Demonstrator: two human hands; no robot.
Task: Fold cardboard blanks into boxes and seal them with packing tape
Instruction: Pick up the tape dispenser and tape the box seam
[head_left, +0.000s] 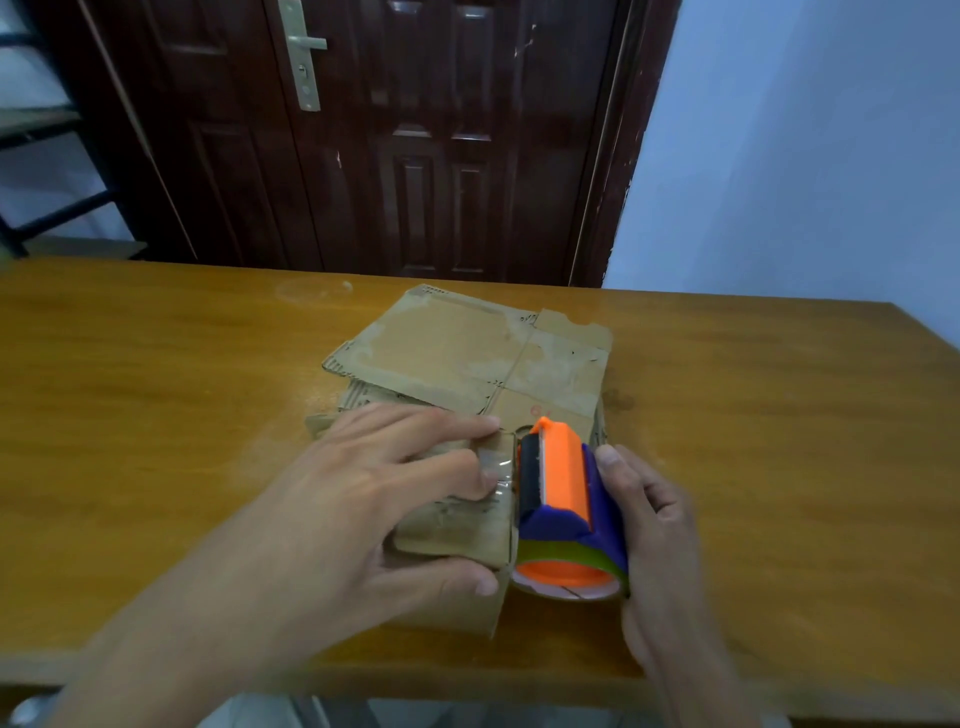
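A wooden table (156, 415) carries a small cardboard box (457, 535) near its front edge, with flattened cardboard blanks (467, 353) stacked just behind it.

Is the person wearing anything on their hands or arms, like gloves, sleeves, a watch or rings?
No. The left hand and the right hand are both bare, with no gloves, rings or watch visible. Both forearms are uncovered as far as the picture shows, so no sleeves appear. The fingernails are short and unpainted.
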